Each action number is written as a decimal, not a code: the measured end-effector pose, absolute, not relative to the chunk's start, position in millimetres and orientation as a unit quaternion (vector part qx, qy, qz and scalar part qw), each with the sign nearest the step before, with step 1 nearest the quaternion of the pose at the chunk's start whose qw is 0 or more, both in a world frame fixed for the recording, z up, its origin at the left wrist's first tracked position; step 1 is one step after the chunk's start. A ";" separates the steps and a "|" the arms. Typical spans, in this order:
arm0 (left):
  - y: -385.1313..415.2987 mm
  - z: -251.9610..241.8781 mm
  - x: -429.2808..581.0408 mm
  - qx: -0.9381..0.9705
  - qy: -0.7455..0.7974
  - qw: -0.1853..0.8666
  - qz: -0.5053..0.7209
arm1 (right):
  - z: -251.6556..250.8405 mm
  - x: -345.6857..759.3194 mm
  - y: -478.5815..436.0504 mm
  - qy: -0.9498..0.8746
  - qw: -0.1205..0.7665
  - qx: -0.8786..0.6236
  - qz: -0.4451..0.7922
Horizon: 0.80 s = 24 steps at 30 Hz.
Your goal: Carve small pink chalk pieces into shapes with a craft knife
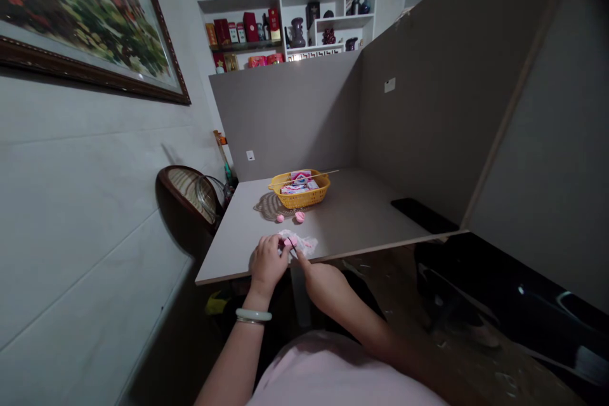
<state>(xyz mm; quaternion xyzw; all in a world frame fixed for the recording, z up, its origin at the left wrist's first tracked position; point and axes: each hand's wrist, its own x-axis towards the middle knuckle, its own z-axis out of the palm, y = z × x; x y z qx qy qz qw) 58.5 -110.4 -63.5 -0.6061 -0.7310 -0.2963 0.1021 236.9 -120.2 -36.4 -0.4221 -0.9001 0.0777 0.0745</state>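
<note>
Left hand [267, 261] closed around a crumpled pink-and-white wrapper [299, 243], right hand [323, 285] pinching it narrowly at the fingertips, both at the edge of a grey tabletop [352, 216].

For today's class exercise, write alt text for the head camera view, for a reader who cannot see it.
The left hand grips a crumpled pink-and-white wrapper that the right hand touches, at the near edge of a grey table. A pale green bangle circles the left wrist. Beyond lie two small pink balls and a yellow basket holding pink packets.
</note>
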 end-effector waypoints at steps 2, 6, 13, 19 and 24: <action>-110.0 -62.6 57.2 -0.611 -0.729 0.101 -0.292 | -35.8 238.9 -120.5 -0.898 0.075 -0.425 0.082; -108.6 -60.5 55.8 -0.617 -0.726 0.099 -0.288 | -29.2 227.3 -105.1 -0.897 0.083 -0.424 0.090; -109.6 -61.9 57.2 -0.599 -0.740 0.098 -0.288 | -30.9 235.6 -112.1 -0.903 0.070 -0.415 0.087; -110.1 -57.6 59.0 -0.607 -0.731 0.091 -0.297 | -29.9 238.3 -116.4 -0.900 0.055 -0.427 0.075; -109.1 -59.2 58.3 -0.601 -0.736 0.095 -0.298 | -24.5 223.7 -109.4 -0.897 0.049 -0.434 0.072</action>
